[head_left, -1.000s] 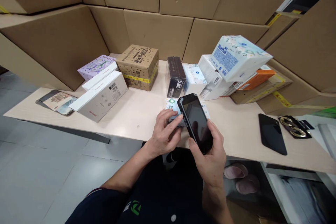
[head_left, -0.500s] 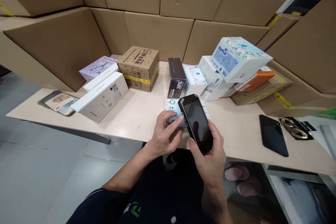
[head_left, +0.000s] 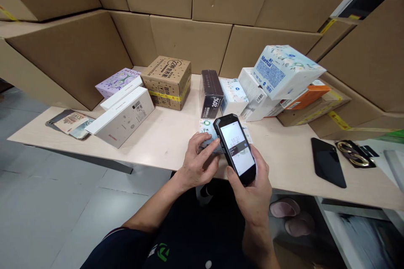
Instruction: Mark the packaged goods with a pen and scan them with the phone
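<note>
My right hand [head_left: 252, 185] grips a black rugged smartphone [head_left: 238, 147] by its lower end, thumb on one edge and fingers on the other. Its screen is lit, with the time 15:31 and a dark notification band. At the phone's left edge is my left hand [head_left: 202, 159], index fingertip touching its side near the buttons. The other fingers of that hand are apart and bent, over the near side of a light-blue floral pack [head_left: 206, 126]. Both hands and the phone hide much of that pack. Just behind it stands a dark brown box [head_left: 211, 88] marked 20%.
Left on the table [head_left: 158, 147] are a brown carton [head_left: 167, 77], white boxes [head_left: 123, 117], a purple box [head_left: 116, 82] and banknotes [head_left: 74, 122]. Right are tissue packs [head_left: 285, 71], an orange box [head_left: 307, 96], a black phone [head_left: 328, 162] and gold hoops [head_left: 352, 155]. Large cartons [head_left: 189, 42] wall the back.
The smartphone's screen has gone from dark to lit, now with a clock and a notification band. Both hands keep almost the same position.
</note>
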Tool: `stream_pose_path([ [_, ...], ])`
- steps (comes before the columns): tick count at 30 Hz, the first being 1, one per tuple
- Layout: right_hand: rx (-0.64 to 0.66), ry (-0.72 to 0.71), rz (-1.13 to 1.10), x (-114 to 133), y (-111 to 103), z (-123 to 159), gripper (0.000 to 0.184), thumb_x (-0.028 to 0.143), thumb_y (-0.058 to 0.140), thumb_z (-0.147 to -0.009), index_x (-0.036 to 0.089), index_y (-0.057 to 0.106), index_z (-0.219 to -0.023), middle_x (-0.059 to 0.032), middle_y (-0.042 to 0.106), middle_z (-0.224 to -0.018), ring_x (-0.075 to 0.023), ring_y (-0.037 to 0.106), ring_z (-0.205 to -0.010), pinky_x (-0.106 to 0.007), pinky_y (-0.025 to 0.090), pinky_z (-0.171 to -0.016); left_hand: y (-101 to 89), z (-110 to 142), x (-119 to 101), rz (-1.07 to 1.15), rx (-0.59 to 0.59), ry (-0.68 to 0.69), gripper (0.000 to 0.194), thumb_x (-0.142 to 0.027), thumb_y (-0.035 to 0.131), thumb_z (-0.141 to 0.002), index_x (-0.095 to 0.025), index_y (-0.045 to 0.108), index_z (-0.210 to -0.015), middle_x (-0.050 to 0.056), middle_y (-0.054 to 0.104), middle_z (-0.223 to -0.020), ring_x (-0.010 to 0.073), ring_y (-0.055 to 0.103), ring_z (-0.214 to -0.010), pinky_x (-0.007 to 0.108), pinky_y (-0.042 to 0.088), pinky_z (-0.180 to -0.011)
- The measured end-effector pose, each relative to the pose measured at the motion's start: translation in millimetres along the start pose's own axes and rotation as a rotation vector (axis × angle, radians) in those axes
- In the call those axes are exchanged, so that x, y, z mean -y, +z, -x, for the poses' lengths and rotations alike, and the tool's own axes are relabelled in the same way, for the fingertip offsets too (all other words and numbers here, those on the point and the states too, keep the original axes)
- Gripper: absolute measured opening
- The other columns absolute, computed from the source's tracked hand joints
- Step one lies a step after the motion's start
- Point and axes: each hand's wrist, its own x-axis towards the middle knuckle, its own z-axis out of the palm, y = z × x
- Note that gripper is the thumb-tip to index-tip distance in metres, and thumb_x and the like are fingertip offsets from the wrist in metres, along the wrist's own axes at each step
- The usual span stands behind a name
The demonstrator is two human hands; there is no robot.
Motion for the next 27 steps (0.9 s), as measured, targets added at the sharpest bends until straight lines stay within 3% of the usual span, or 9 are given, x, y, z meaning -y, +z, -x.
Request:
stream_pose_path([
  [6, -0.169, 0.134, -0.059, -11, -9, -3, 0.078, 0.037, 0.078, -0.077, 0.021, 0.047, -0.147, -0.0149, 0.053, -0.147, -0.0318, 0.052, -0.135, -0.057, 0.041, -0.113, -2.5, 1, 0, 0.004, -0.057, -0.086, 0.064, -0.016, 0.060, -0.087, -0.024, 0.041, -0.147, 0.015, 0.045, -0.136, 0.0312, 0.047, -0.133, 0.059, 0.045, -0.111],
  [11, -0.357, 0.239, 0.007, -26, -29, -15, 0.081, 0.042, 0.081, -0.073, 0.016, 0.051, -0.144, -0.0174, 0.058, -0.142, -0.0346, 0.056, -0.132, -0.058, 0.042, -0.113, -2.7, 3, 2, 0.001, -0.067, -0.232, 0.062, -0.021, 0.060, -0.090, -0.023, 0.039, -0.148, 0.015, 0.044, -0.137, 0.0295, 0.044, -0.135, 0.055, 0.044, -0.112],
  [15, -0.426, 0.270, 0.109, -44, -46, -18, 0.086, 0.048, 0.080, -0.072, 0.012, 0.051, -0.145, -0.0193, 0.059, -0.141, -0.0379, 0.057, -0.129, -0.060, 0.042, -0.112, -2.2, 3, 3, 0.010, -0.064, -0.309, 0.061, -0.024, 0.060, -0.090, -0.023, 0.038, -0.148, 0.015, 0.043, -0.138, 0.0282, 0.042, -0.136, 0.052, 0.043, -0.113],
  [19, -0.371, 0.316, 0.384, -66, -62, -22, 0.087, 0.055, 0.075, -0.073, 0.015, 0.051, -0.146, -0.0197, 0.059, -0.141, -0.0438, 0.055, -0.128, -0.067, 0.041, -0.107, -2.1, 2, 3, 0.029, -0.010, -0.374, 0.063, -0.024, 0.061, -0.090, -0.023, 0.037, -0.148, 0.015, 0.042, -0.140, 0.0285, 0.040, -0.139, 0.051, 0.041, -0.115],
  [24, -0.212, 0.164, 0.586, -94, -70, -36, 0.087, 0.061, 0.060, -0.077, 0.002, 0.054, -0.140, -0.0276, 0.065, -0.125, -0.0449, 0.060, -0.115, -0.065, 0.041, -0.101, 0.1, 1, 4, 0.079, 0.017, -0.434, 0.065, -0.023, 0.062, -0.088, -0.024, 0.035, -0.148, 0.015, 0.040, -0.142, 0.0288, 0.038, -0.141, 0.049, 0.042, -0.114],
  [27, -0.156, 0.165, 0.626, -107, -67, -40, 0.087, 0.065, 0.053, -0.078, 0.001, 0.055, -0.137, -0.0276, 0.065, -0.121, -0.0438, 0.060, -0.114, -0.063, 0.040, -0.102, 0.8, 1, 3, 0.084, 0.055, -0.459, 0.064, -0.022, 0.062, -0.088, -0.026, 0.037, -0.147, 0.014, 0.038, -0.142, 0.0295, 0.037, -0.141, 0.049, 0.044, -0.112],
])
